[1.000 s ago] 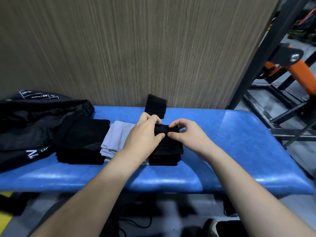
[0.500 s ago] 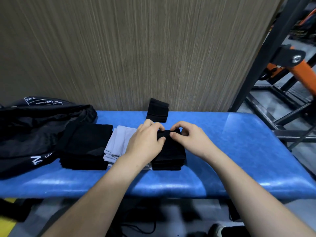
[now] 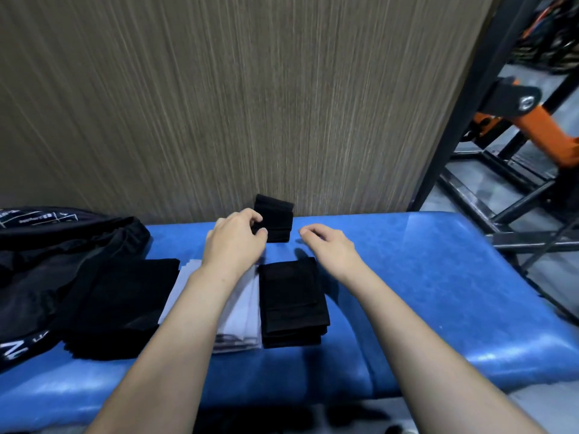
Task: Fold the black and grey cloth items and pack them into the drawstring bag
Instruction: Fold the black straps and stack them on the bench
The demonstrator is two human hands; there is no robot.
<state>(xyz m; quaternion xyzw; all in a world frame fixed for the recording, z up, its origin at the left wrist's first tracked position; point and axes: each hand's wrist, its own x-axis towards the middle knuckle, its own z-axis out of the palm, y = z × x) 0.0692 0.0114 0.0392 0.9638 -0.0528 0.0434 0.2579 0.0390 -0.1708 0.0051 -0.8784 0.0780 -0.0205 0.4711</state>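
Black cloth folded into a small bundle point(image 3: 275, 221) stands at the far edge of the blue padded surface point(image 3: 438, 277), leaning against the wood-grain wall point(image 3: 250, 104). The left hand point(image 3: 233, 242) reaches to it, and its curled fingers point(image 3: 255, 219) and thumb touch the bundle's left side; whether they actually grip the cloth I cannot tell. The right hand point(image 3: 329, 245) hovers just to the right of the bundle, apart from it, its fingers loosely curled and holding nothing. Nearer the person lie three folded piles side by side: a black stack point(image 3: 293, 305) below the right hand, a grey stack point(image 3: 241, 311) touching its left side and partly hidden under the left forearm, and a larger black pile point(image 3: 122, 308) further left. The black drawstring bag point(image 3: 47, 255), with white lettering, lies slumped at the left end of the surface, touching that larger pile.
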